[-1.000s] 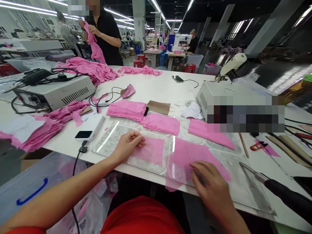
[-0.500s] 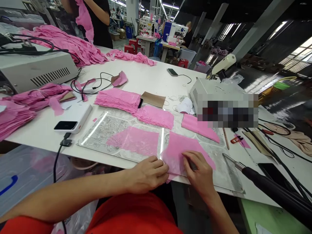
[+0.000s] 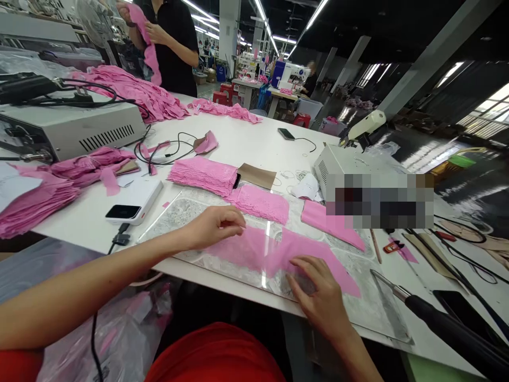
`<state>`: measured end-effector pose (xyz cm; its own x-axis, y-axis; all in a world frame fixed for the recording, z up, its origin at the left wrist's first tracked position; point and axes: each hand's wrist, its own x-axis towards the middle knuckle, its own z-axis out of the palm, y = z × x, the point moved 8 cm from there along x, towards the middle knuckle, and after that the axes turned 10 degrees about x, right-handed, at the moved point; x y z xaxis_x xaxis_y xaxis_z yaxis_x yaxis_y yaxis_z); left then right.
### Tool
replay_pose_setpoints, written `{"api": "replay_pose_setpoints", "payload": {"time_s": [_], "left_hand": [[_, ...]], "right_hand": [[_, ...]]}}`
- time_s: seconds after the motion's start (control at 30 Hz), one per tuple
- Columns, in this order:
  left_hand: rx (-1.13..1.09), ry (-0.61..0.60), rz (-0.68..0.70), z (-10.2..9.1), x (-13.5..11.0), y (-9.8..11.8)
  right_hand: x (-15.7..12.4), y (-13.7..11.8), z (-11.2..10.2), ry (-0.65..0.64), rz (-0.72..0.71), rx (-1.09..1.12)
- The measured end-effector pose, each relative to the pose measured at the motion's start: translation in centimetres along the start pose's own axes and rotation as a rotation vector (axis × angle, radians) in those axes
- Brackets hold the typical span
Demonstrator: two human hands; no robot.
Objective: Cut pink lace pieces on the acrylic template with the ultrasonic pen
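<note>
My left hand is raised over a sheer pink fabric piece, its fingers curled towards the thumb. Whether anything is pinched there cannot be made out. A denser pink fabric piece lies flat to the right, meeting the sheer one by a bright reflected streak. My right hand rests at its lower edge, thumb and fingers apart. Both pieces lie on a clear sheet over a grey mottled surface. Behind them sit two stacks of pink lace-like pieces and a folded pink piece.
A black-handled hot tool juts in from the right. Orange snips, a pixelated grey box and a white power bank lie around the sheet. A pink fabric heap lies near a standing co-worker handling pink fabric.
My left hand has moved up and left from the near edge of the fabric. My right hand's fingers have spread. The gap between the pink pieces has closed, and the view has shifted.
</note>
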<state>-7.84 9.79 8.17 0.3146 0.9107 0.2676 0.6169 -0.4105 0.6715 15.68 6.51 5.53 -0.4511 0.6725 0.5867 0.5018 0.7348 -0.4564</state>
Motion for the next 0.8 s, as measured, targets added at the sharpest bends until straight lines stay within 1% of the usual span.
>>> {"api": "replay_pose_setpoints", "payload": {"time_s": [0.1, 0.17, 0.33, 0.47, 0.57, 0.67, 0.73, 0.8], "left_hand": [[-0.068, 0.028, -0.102, -1.4, -0.9, -2.4], [-0.098, 0.046, -0.146, -1.9, -1.7, -3.3], [-0.124, 0.122, -0.185, -3.1, -3.1, -4.2], [-0.150, 0.168, -0.175, -3.2, -3.5, -4.4], [-0.182, 0.190, -0.156, -3.0, -3.3, -4.5], [-0.195, 0.223, -0.146, -3.4, -3.2, -4.4], [-0.140, 0.235, -0.136, -4.1, -3.6, -4.5], [-0.015, 0.226, -0.102, -5.0, -4.5, -4.6]], "right_hand": [[1.1, -1.4, 1.6, -0.039, -0.018, 0.007], [1.6, -2.1, 2.6, -0.055, -0.025, 0.007], [2.3, -3.0, 4.5, -0.080, -0.036, 0.000], [2.4, -2.9, 5.4, -0.089, -0.054, -0.007], [2.6, -2.4, 5.4, -0.089, -0.066, -0.007], [3.6, -2.2, 4.6, -0.051, -0.071, -0.002], [4.6, -2.6, 4.1, -0.022, -0.095, 0.009], [5.6, -3.3, 4.2, -0.030, -0.135, 0.028]]}}
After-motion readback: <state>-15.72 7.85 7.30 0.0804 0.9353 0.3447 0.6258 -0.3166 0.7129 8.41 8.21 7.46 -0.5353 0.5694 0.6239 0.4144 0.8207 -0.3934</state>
